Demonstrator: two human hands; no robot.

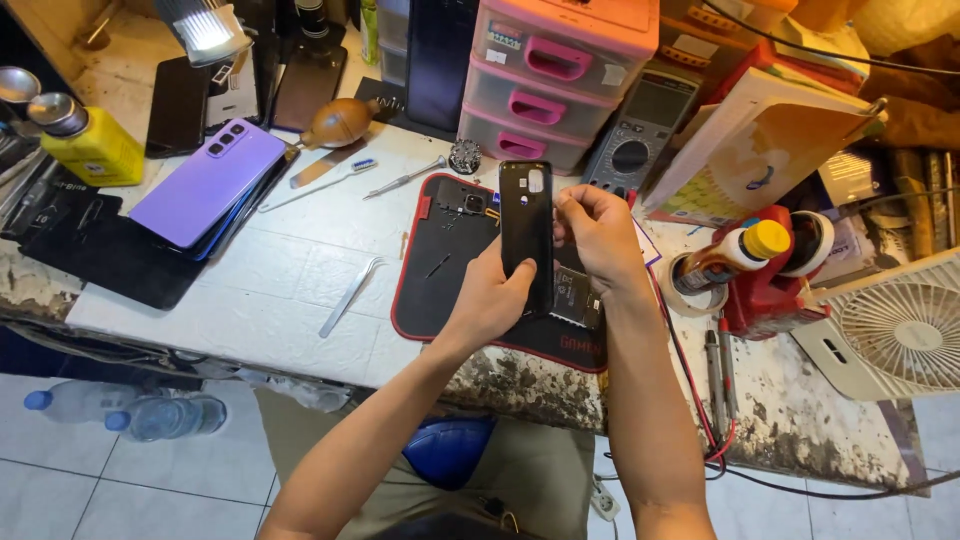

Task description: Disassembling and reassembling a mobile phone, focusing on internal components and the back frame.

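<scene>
I hold a black phone back cover (526,225) upright above a black mat with a red border (432,290). My left hand (492,298) grips its lower part from the left, thumb across the bottom. My right hand (598,238) pinches its upper right edge. Its camera cut-out faces me near the top. An opened phone body (466,203) lies on the mat behind the cover, partly hidden by it.
A purple phone (208,181) lies on a dark pad at left. Metal tweezers (350,296) and a thin tool (403,180) rest on the white tabletop. Pink plastic drawers (555,75), a multimeter (638,130), a yellow bottle (92,145) and a small white fan (895,330) surround the work area.
</scene>
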